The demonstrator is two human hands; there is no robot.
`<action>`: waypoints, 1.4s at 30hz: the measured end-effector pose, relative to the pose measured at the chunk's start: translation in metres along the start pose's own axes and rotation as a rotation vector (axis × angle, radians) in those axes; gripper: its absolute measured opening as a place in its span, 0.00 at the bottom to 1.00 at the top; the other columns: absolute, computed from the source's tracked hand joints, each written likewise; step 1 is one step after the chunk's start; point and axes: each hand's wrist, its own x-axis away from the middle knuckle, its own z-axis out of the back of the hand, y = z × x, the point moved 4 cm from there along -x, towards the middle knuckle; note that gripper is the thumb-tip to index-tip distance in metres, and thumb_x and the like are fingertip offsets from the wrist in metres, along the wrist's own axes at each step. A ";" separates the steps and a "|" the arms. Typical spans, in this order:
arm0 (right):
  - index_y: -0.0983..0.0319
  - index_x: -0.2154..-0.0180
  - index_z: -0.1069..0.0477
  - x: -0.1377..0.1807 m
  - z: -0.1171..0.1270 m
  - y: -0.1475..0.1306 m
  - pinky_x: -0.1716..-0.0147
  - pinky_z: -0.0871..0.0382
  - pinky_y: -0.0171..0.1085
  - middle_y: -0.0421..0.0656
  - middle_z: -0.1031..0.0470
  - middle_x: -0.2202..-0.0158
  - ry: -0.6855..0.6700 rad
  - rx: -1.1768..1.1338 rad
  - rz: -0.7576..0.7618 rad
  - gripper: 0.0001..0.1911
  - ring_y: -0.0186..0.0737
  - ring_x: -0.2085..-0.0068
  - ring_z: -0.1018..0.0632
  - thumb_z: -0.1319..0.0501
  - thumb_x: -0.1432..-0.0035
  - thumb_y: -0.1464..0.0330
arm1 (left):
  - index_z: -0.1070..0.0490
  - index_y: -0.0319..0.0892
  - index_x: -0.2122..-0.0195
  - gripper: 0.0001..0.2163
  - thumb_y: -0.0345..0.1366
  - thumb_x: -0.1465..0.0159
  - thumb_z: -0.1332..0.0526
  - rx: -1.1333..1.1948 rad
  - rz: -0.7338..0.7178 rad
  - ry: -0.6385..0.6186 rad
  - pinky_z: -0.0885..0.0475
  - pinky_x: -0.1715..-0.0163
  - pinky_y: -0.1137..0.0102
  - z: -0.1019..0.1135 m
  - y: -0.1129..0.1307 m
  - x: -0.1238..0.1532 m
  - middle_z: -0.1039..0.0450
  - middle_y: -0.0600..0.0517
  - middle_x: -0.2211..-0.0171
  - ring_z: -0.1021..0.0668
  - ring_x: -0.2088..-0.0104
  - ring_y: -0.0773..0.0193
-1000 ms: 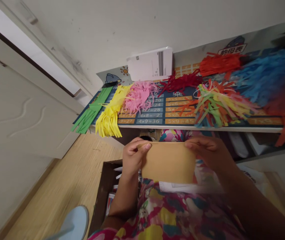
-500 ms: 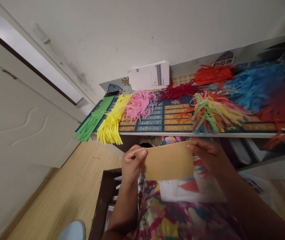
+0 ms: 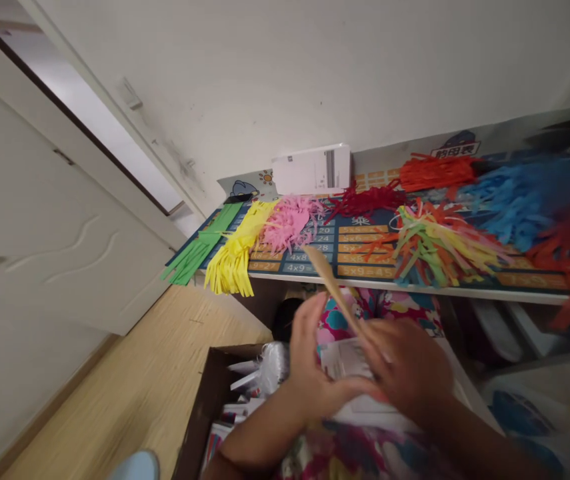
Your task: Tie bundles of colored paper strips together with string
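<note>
A flat tan paper rectangle [image 3: 332, 283], possibly an envelope, is turned almost edge-on and slants up to the left above my lap. My right hand [image 3: 407, 363] grips its lower end, slightly blurred. On the other side of the paper, my left hand [image 3: 309, 367] is open, its fingers raised and its thumb stretched towards the right hand. Whether the left fingers touch the paper I cannot tell. Under both hands lies a white printed packet [image 3: 345, 357] on patterned clothing, partly covered by them.
The shelf top, under a times-table sheet [image 3: 359, 270], holds green [image 3: 199, 250], yellow [image 3: 239, 250], pink [image 3: 292, 223], dark red [image 3: 367, 200] and multicoloured [image 3: 435, 243] paper tassels. A white box [image 3: 312, 170] leans on the wall. A brown carton [image 3: 199, 400] with packets stands at lower left.
The tan paper has gone from broad side facing me, held at both ends, to a steep edge-on slant. My left hand has let go; the right has moved inward and lower.
</note>
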 end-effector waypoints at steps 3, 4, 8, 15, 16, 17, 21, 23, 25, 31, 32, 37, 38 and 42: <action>0.63 0.54 0.25 -0.008 -0.008 -0.021 0.57 0.28 0.41 0.47 0.18 0.60 -0.094 -0.115 0.174 0.12 0.42 0.60 0.19 0.46 0.34 0.71 | 0.39 0.46 0.35 0.38 0.56 0.43 0.33 0.202 0.065 -0.159 0.26 0.47 0.57 -0.011 0.011 0.002 0.27 0.39 0.44 0.23 0.46 0.48; 0.62 0.54 0.25 -0.010 -0.007 -0.023 0.57 0.29 0.40 0.46 0.18 0.60 -0.119 -0.145 0.185 0.12 0.41 0.59 0.19 0.46 0.34 0.71 | 0.35 0.46 0.38 0.29 0.52 0.37 0.37 0.223 0.131 -0.150 0.25 0.50 0.60 -0.010 0.010 0.001 0.23 0.42 0.48 0.20 0.50 0.52; 0.58 0.57 0.24 -0.019 0.015 -0.006 0.58 0.34 0.43 0.43 0.19 0.65 -0.035 0.015 0.092 0.07 0.43 0.63 0.21 0.39 0.37 0.70 | 0.18 0.44 0.59 0.15 0.46 0.32 0.42 0.165 0.327 -0.121 0.24 0.62 0.68 0.003 0.001 -0.011 0.17 0.47 0.62 0.17 0.63 0.58; 0.55 0.61 0.25 -0.031 0.015 0.023 0.57 0.42 0.45 0.38 0.19 0.65 -0.309 -0.086 -0.091 0.08 0.41 0.63 0.20 0.43 0.33 0.65 | 0.17 0.42 0.64 0.13 0.44 0.35 0.38 0.227 0.291 -0.178 0.26 0.60 0.68 0.008 0.003 -0.023 0.18 0.47 0.64 0.19 0.62 0.59; 0.55 0.62 0.25 -0.032 0.014 0.024 0.57 0.42 0.45 0.37 0.19 0.66 -0.309 -0.106 -0.110 0.08 0.41 0.64 0.21 0.43 0.33 0.64 | 0.18 0.42 0.63 0.12 0.44 0.35 0.37 0.225 0.287 -0.186 0.26 0.61 0.69 0.007 0.003 -0.023 0.18 0.47 0.64 0.19 0.63 0.59; 0.55 0.63 0.24 -0.032 0.014 0.025 0.58 0.43 0.45 0.37 0.19 0.66 -0.300 -0.118 -0.120 0.09 0.40 0.65 0.21 0.43 0.33 0.64 | 0.18 0.42 0.63 0.11 0.43 0.36 0.36 0.224 0.293 -0.188 0.26 0.62 0.70 0.007 0.002 -0.023 0.18 0.47 0.65 0.19 0.64 0.60; 0.54 0.65 0.23 -0.034 0.015 0.022 0.57 0.44 0.45 0.36 0.19 0.69 -0.282 -0.093 -0.102 0.10 0.40 0.65 0.22 0.42 0.33 0.64 | 0.18 0.41 0.67 0.07 0.39 0.40 0.31 0.183 0.249 -0.159 0.26 0.66 0.72 0.007 0.002 -0.023 0.18 0.49 0.68 0.19 0.67 0.62; 0.54 0.65 0.22 -0.037 0.014 0.017 0.55 0.45 0.45 0.36 0.19 0.68 -0.294 -0.039 -0.064 0.09 0.41 0.62 0.22 0.40 0.34 0.64 | 0.18 0.42 0.69 0.06 0.37 0.39 0.32 0.143 0.164 -0.160 0.26 0.66 0.72 0.005 0.005 -0.023 0.18 0.49 0.70 0.20 0.68 0.63; 0.55 0.65 0.22 -0.041 0.012 0.008 0.53 0.45 0.44 0.36 0.19 0.68 -0.317 -0.022 0.008 0.09 0.40 0.61 0.23 0.40 0.34 0.65 | 0.18 0.42 0.68 0.06 0.36 0.37 0.34 0.113 0.085 -0.181 0.25 0.65 0.72 0.004 0.009 -0.023 0.18 0.49 0.70 0.20 0.68 0.64; 0.58 0.69 0.24 -0.040 0.003 -0.001 0.54 0.46 0.46 0.39 0.21 0.70 -0.353 0.040 0.159 0.14 0.40 0.62 0.25 0.45 0.32 0.70 | 0.18 0.43 0.70 0.07 0.37 0.36 0.35 0.107 0.103 -0.175 0.27 0.69 0.72 0.009 0.008 -0.020 0.20 0.51 0.74 0.22 0.71 0.65; 0.58 0.68 0.24 -0.038 0.003 0.003 0.54 0.46 0.46 0.38 0.21 0.70 -0.355 0.048 0.152 0.13 0.41 0.61 0.25 0.45 0.32 0.71 | 0.18 0.43 0.70 0.07 0.37 0.37 0.34 0.116 0.117 -0.152 0.27 0.70 0.72 0.012 0.006 -0.020 0.21 0.51 0.74 0.22 0.72 0.65; 0.59 0.66 0.26 -0.030 0.002 0.029 0.59 0.42 0.42 0.41 0.21 0.68 -0.448 0.033 0.138 0.13 0.42 0.62 0.25 0.47 0.31 0.69 | 0.19 0.42 0.71 0.06 0.37 0.40 0.32 0.133 0.207 -0.019 0.30 0.72 0.74 0.029 -0.008 -0.025 0.23 0.52 0.74 0.23 0.73 0.66; 0.59 0.67 0.27 -0.030 0.002 0.033 0.60 0.42 0.42 0.41 0.22 0.69 -0.465 0.015 0.134 0.14 0.41 0.63 0.25 0.48 0.31 0.69 | 0.19 0.42 0.71 0.06 0.37 0.40 0.32 0.137 0.219 -0.015 0.30 0.71 0.74 0.031 -0.010 -0.026 0.23 0.52 0.74 0.23 0.72 0.66; 0.60 0.66 0.27 -0.032 0.004 0.045 0.59 0.44 0.43 0.43 0.21 0.67 -0.547 -0.079 0.038 0.15 0.40 0.63 0.25 0.49 0.30 0.68 | 0.19 0.42 0.71 0.06 0.37 0.39 0.32 0.189 0.268 -0.024 0.30 0.70 0.74 0.035 -0.017 -0.026 0.23 0.52 0.73 0.23 0.71 0.66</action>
